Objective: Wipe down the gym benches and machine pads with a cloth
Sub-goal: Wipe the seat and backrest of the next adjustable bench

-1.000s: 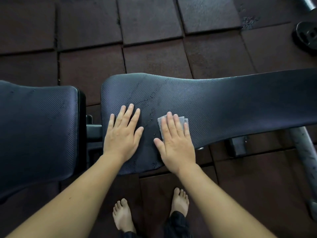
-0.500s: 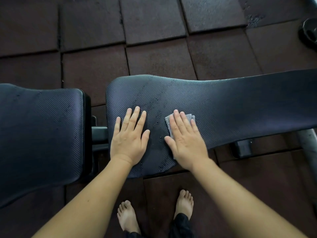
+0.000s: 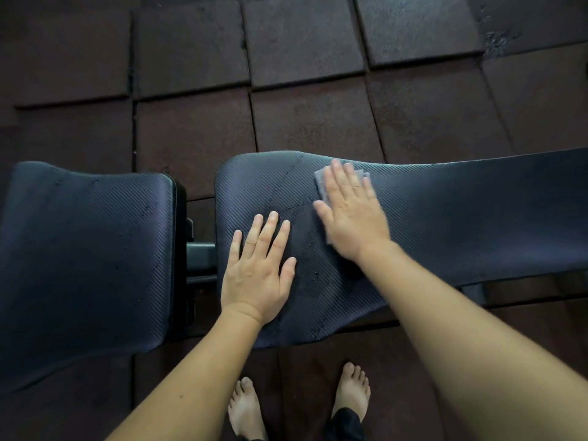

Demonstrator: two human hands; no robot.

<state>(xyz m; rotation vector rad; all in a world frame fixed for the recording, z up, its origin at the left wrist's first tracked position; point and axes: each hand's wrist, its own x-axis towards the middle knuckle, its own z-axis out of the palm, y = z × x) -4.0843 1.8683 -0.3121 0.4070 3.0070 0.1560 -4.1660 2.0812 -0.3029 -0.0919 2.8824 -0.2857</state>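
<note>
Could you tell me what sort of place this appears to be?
Most likely a gym: a long bench pad with a shorter pad beside it, over thick rubber-like floor tiles.

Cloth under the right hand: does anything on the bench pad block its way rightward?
Nothing visible does. The cloth sits under the right hand; the bench pad to its right is bare. The left hand rests leftward.
</note>
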